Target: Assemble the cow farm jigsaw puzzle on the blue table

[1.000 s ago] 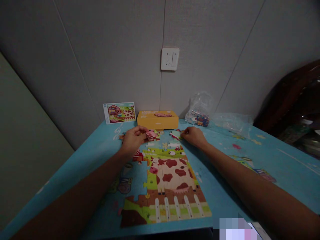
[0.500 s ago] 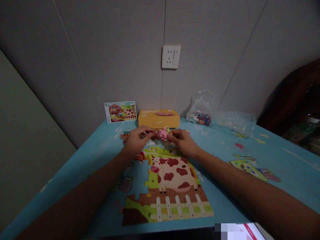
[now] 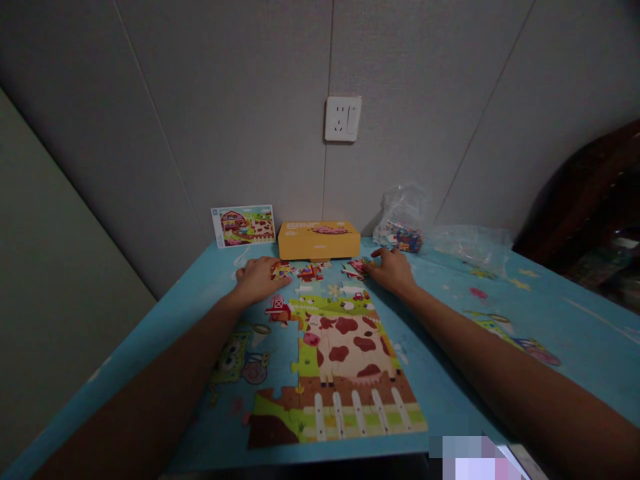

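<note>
A partly joined jigsaw puzzle point(image 3: 357, 353) lies on the table before me, showing a spotted cow above a white fence. My left hand point(image 3: 259, 281) rests palm down behind its left part, fingers outstretched over loose puzzle pieces point(image 3: 281, 271). On the far right, my right hand point(image 3: 393, 272) has its fingers apart, the tips touching a pink and green puzzle piece point(image 3: 355, 268) that lies on the table. Between the hands sits another cluster of loose pieces point(image 3: 311, 272). A piece with a red barn point(image 3: 279, 309) lies at the puzzle's upper left.
Behind the pieces stands a yellow box point(image 3: 320, 241), with a farm picture card point(image 3: 247, 225) leaning on the wall to its left. A clear bag of pieces point(image 3: 405, 223) and an empty plastic wrapper point(image 3: 470, 247) lie right of it. Cartoon figures decorate the blue tablecloth point(image 3: 450, 313).
My hands have moved apart, left hand leftward and right hand rightward. The pink piece they held up between them has been let go and now lies among the loose pieces.
</note>
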Motion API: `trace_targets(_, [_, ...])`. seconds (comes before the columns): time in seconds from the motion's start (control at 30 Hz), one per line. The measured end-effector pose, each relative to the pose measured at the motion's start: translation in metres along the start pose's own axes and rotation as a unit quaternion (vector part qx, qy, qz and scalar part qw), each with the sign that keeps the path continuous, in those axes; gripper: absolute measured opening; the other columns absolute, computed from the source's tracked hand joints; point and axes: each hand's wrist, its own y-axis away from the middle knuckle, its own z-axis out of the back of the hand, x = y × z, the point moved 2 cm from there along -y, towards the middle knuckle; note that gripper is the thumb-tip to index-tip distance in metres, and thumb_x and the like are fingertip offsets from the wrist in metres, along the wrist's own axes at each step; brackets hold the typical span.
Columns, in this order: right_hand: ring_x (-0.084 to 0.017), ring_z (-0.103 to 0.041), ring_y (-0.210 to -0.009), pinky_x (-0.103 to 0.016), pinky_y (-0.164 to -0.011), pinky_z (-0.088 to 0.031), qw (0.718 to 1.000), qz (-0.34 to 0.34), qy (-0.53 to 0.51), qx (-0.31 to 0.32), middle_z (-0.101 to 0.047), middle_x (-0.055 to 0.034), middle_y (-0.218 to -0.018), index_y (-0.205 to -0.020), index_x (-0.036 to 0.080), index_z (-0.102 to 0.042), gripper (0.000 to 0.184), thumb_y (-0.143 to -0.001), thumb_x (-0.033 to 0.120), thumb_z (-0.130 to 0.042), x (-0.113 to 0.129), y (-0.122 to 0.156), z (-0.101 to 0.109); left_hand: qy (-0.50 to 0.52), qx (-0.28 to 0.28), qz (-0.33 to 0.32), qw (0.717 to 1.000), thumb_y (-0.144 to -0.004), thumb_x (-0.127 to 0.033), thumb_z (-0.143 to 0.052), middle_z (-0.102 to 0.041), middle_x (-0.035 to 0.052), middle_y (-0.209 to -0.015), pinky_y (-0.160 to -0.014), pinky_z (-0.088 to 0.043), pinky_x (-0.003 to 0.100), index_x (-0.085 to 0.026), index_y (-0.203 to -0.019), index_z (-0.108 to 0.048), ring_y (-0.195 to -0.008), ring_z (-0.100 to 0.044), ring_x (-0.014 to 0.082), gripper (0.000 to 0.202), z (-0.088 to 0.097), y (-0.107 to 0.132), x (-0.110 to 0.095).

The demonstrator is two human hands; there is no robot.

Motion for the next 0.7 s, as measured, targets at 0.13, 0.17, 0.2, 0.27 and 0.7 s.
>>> trace_targets(0.13, [-0.030,-0.059,-0.101,-0.038,-0.085,-0.043,0.999,0.053,-0.003,0.002,-0.065,-0.0166,-0.104,-0.103,0.017,-0.072,0.036,-0.086,0.047,-0.060,0.011,0.005,0.003,-0.006,0.000,-0.023,1.000,-0.081,-0.044,-0.057,-0.062,0.0088,-0.129,-0.098,-0.040,0.044,-0.024,-0.124,-0.064,-0.117,-0.053,0.0333,0.048,0.001,-0.001,-0.005])
trace_targets(0.17, [-0.029,-0.059,-0.099,-0.038,-0.085,-0.043,0.997,0.077,-0.011,0.001,-0.065,-0.0155,-0.102,-0.100,0.017,-0.072,0.032,-0.087,0.043,-0.059,0.015,0.006,0.004,-0.011,-0.002,-0.022,1.000,-0.080,-0.041,-0.057,-0.061,0.0092,-0.128,-0.098,-0.040,0.045,-0.024,-0.125,-0.064,-0.117,-0.053,0.0340,0.049,0.001,-0.001,-0.006])
trace_targets(0.2, [-0.028,-0.059,-0.098,-0.037,-0.085,-0.043,0.994,0.105,-0.022,0.000,-0.066,-0.0145,-0.101,-0.098,0.017,-0.072,0.027,-0.087,0.038,-0.059,0.020,0.008,0.005,-0.017,-0.005,-0.021,1.000,-0.079,-0.039,-0.057,-0.061,0.0101,-0.128,-0.097,-0.040,0.047,-0.024,-0.125,-0.063,-0.116,-0.052,0.0353,0.050,0.000,-0.001,-0.008])
trace_targets(0.27, [-0.027,-0.059,-0.098,-0.036,-0.087,-0.043,0.983,0.177,-0.052,0.009,-0.067,-0.0126,-0.101,-0.098,0.016,-0.071,0.021,-0.088,0.028,-0.058,0.032,0.015,0.007,-0.030,-0.012,-0.023,0.999,-0.076,-0.037,-0.058,-0.061,0.0119,-0.127,-0.098,-0.037,0.053,-0.024,-0.127,-0.062,-0.117,-0.050,0.0379,0.052,-0.002,-0.001,-0.012])
trace_targets(0.7, [-0.032,-0.042,-0.127,-0.053,-0.103,-0.027,0.888,0.424,-0.027,0.175,-0.050,-0.0056,-0.145,-0.139,0.028,-0.050,0.047,-0.101,0.049,-0.030,0.075,0.045,-0.004,-0.075,-0.037,-0.019,0.996,-0.081,-0.023,-0.048,-0.066,0.0126,-0.116,-0.094,-0.033,0.062,-0.023,-0.109,-0.070,-0.111,-0.050,0.0382,0.035,0.000,-0.002,-0.018])
